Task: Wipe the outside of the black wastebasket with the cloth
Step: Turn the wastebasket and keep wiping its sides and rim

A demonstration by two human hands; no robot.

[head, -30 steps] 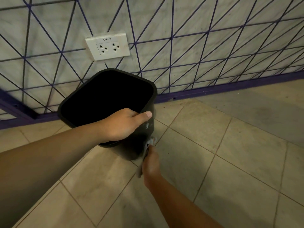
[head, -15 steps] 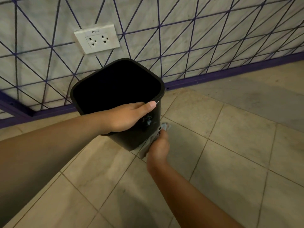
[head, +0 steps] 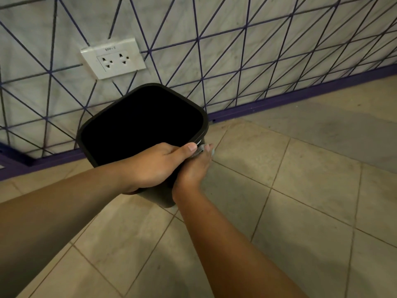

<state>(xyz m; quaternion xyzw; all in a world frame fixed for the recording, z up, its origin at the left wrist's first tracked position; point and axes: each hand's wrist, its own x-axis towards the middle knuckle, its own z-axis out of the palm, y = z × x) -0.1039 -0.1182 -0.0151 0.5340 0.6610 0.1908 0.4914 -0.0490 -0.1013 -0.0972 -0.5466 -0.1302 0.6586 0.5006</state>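
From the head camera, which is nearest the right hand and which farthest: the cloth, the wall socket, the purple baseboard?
1. Cloth: held in the right hand against the wastebasket.
2. Purple baseboard: along the wall's foot, beyond the hand.
3. Wall socket: up on the wall, left.

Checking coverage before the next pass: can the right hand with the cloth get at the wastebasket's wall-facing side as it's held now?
Probably not directly. The right hand presses the cloth on the near-right corner; the wastebasket itself blocks its far side, so the left hand would likely turn it.
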